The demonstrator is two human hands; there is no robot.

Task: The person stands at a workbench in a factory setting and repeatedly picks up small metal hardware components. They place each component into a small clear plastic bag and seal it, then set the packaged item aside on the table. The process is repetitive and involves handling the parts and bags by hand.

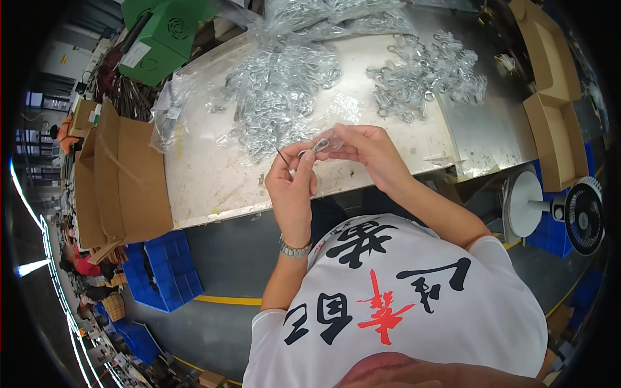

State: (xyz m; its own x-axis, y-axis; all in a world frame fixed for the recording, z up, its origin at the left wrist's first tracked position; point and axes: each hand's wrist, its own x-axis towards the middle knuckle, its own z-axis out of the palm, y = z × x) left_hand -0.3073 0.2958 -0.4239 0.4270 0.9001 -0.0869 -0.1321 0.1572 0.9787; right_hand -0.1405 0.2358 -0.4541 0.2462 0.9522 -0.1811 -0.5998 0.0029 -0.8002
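Just above the near edge of the white worktable, my two hands meet. My left hand pinches a metal snap hook between thumb and fingers; a thin dark tool with a white part also sits in that hand. My right hand holds a small clear plastic bag against the hook's far end. Beyond the hands lies a large pile of bagged metal hooks, with a smaller pile to its right. A patch of small clear bags lies between them.
An open cardboard box stands at the table's left, below a green machine. Large filled plastic bags lie at the back. At right are open cartons and a fan. Blue crates stand on the floor.
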